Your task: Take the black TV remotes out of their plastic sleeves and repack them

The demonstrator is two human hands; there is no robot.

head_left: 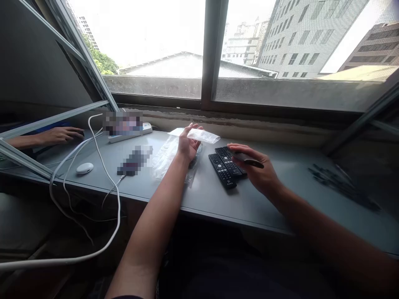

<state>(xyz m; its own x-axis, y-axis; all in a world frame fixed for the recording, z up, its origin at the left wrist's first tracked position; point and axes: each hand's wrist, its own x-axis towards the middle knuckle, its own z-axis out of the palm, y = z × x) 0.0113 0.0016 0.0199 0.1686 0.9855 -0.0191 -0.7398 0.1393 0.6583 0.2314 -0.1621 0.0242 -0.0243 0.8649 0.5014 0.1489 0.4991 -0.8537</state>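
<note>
My left hand (188, 143) is closed around a thin translucent plastic sleeve (204, 136), which sticks out to the right of the fingers. Beneath it on the desk lies a crumpled heap of clear plastic bags (165, 158). In my right hand (260, 170) is a dark remote control (248, 159), seen almost edge-on and partly covered by the fingers. Two black remotes lie side by side between my hands: a nearer remote (222, 171) and a farther remote (229, 161). The held remote hangs over the farther one's right side.
A pile of dark slender items (343, 187) lies at the desk's right. To the left are a white oval case (84, 168), a blurred-out device (134, 161), a white power strip (131, 135) and looping cables (117, 207). Another person's hand (60, 135) rests on a mouse.
</note>
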